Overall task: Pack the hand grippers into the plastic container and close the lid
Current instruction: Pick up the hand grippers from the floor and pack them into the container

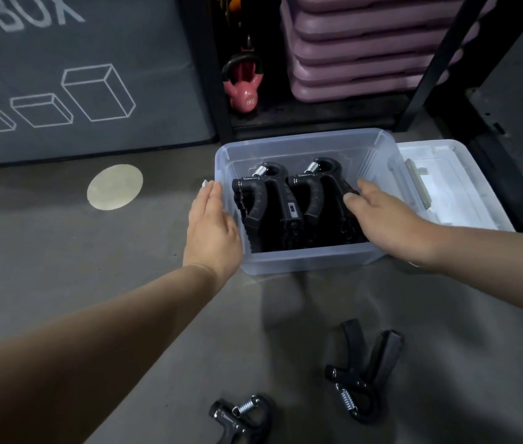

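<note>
A clear plastic container [305, 142] stands on the grey floor with several black hand grippers [286, 200] packed upright inside it. My left hand [212, 225] lies flat against the container's left wall, fingers together. My right hand [385, 216] reaches over the right rim, its fingers resting on the rightmost grippers, holding nothing. The clear lid [455, 184] lies on the floor to the right of the container. Two more black hand grippers lie loose on the floor near me, one [362, 373] at the right and one [241, 418] at the bottom edge.
A black rack [426, 68] behind the container holds stacked purple step platforms [359, 43] and a pink kettlebell [244, 88]. A grey padded box with white drawings [77, 84] stands at the back left. A pale round floor mark [114, 186] lies left of the container.
</note>
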